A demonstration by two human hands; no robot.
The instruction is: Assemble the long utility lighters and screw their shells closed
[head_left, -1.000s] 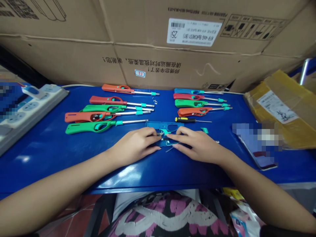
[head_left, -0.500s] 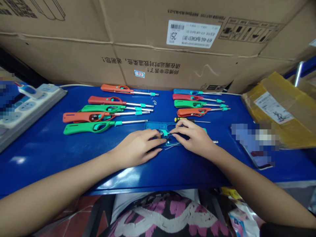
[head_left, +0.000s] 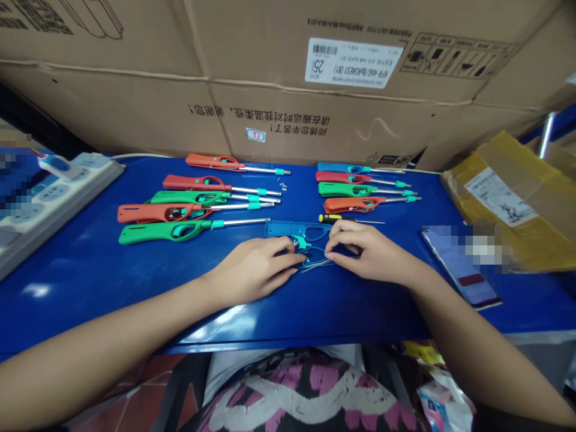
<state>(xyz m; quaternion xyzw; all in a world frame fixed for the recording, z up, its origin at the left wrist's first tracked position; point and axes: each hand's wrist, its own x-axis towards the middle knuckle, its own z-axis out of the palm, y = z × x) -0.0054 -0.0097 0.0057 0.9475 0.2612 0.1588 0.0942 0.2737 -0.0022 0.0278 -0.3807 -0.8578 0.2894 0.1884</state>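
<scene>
Open blue lighter shell (head_left: pixel 288 230) lies mid-surface, toward the front edge. Left hand (head_left: pixel 256 267) is spread flat, pressing on it. Right hand (head_left: pixel 369 252) has its fingers together, probably pinching the wire (head_left: pixel 317 264). Best to pin the shell firmly and route the wire gently.

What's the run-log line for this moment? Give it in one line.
left hand: resting on opened blue lighter shell | right hand: touching same shell | nearby: screwdriver, rows of lighters on blue table

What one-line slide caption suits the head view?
Left hand and right hand touch an opened blue plastic lighter shell on a blue table.
</scene>
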